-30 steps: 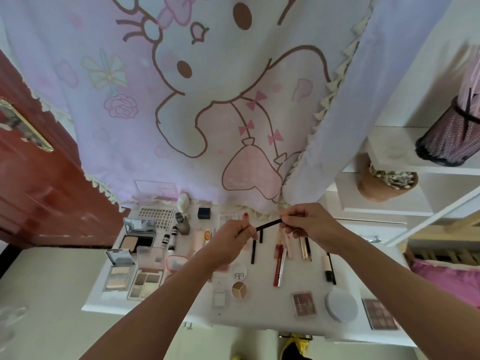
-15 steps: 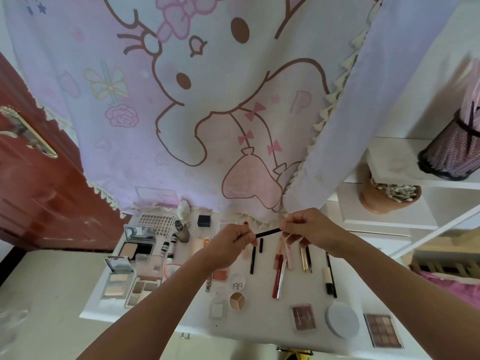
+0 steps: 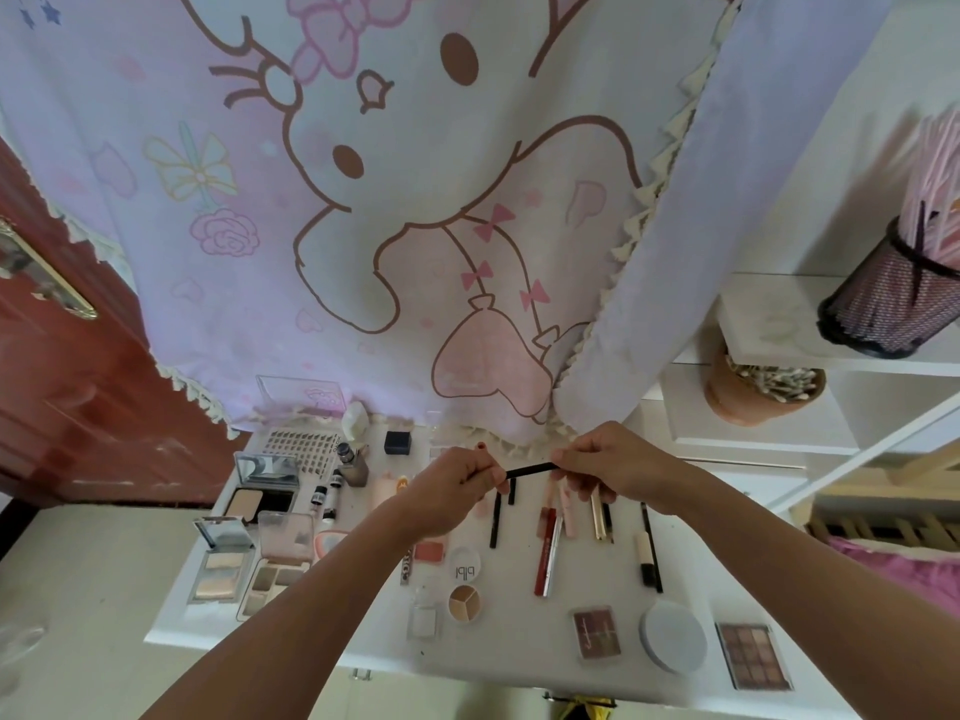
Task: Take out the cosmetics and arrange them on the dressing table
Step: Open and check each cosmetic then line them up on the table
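Black pencil pinched at both ends, held above the dressing table.
Your left hand and right hand clamp it; tug too hard and it drops, scattering the tubes below.

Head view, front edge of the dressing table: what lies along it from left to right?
Open powder compact → open eyeshadow palette → clear square case → round three-shade pot → small dark-red palette → round white compact → large brown eyeshadow palette.
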